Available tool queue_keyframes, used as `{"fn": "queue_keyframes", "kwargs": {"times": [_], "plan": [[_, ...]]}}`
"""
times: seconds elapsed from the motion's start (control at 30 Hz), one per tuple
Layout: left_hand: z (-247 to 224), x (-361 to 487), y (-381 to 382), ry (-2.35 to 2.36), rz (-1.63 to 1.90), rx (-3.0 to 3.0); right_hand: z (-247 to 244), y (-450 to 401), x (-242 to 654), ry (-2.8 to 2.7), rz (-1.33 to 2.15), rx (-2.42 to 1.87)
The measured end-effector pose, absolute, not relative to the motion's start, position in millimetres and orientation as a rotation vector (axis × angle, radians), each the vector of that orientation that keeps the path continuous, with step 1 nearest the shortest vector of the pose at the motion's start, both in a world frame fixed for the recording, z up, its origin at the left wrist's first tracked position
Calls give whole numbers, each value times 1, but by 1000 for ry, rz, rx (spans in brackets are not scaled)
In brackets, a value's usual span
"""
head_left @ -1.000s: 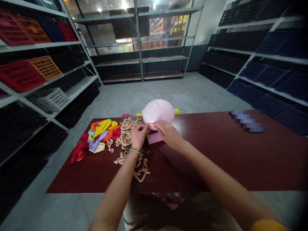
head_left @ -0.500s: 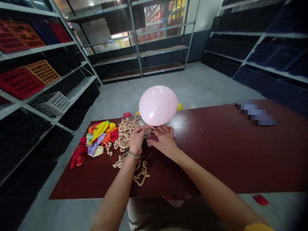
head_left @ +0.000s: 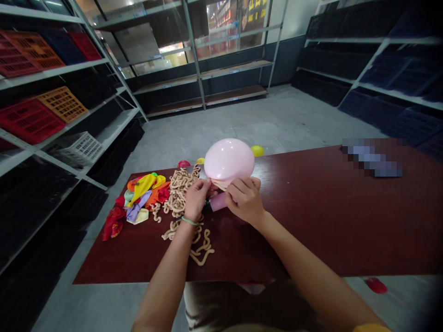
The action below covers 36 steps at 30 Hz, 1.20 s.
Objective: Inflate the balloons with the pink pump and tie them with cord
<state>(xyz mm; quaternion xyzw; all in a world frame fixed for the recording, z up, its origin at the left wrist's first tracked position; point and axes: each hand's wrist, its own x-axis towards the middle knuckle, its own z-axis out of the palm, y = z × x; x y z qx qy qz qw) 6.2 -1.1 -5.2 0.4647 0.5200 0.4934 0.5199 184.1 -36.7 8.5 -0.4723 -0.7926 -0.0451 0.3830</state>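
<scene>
Head view: a smooth, dark red-brown tabletop point(head_left: 328, 212) is spreading out from the person's lap, and a few loose beige, worm-like twists point(head_left: 200, 263) are lying near its front edge at eleven o'clock. At twelve o'clock, the flattened neck of a glossy, pale pink inflated balloon point(head_left: 229, 159) is running as a short strip between the hands; its oval body is bulging just beyond them, taut and catching small white lights. Whether it is resting on the wood, I cannot tell. The left hand point(head_left: 196, 199), wearing a thin green wristband point(head_left: 190, 222), is pinching the strip's left end narrowly between thumb and forefinger. The right hand point(head_left: 246, 200) is holding the other end with curled fingers, nearly closed. Just under the strip, a mauve cylinder with a dark end point(head_left: 218, 202) is lying partly behind the right hand. At ten to eleven o'clock, a tangled heap of beige twists point(head_left: 178, 193) is sitting beside limp, multicoloured balloons point(head_left: 141, 198). Past the far edge, a small yellow balloon point(head_left: 257, 151) is showing at one o'clock. Farther off, grey metal shelving point(head_left: 200, 64) is standing at twelve.
</scene>
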Motion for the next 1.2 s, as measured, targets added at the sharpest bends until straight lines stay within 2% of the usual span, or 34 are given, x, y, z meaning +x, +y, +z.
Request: {"fn": "queue_keyframes", "kwargs": {"times": [0.2,0.57,0.83,1.2], "plan": [[-13,7,0,1278,1110,1267,11,-36,185,-2214,-49,-934],[4,12,-7,1228,1235,1096,4,-20,191,-1670,300,-1096],[7,14,-12,1150,1422,1205,10,-20,187,-1664,396,-1157],[14,15,-18,983,1022,1387,27,-30,194,-1669,366,-856]]}}
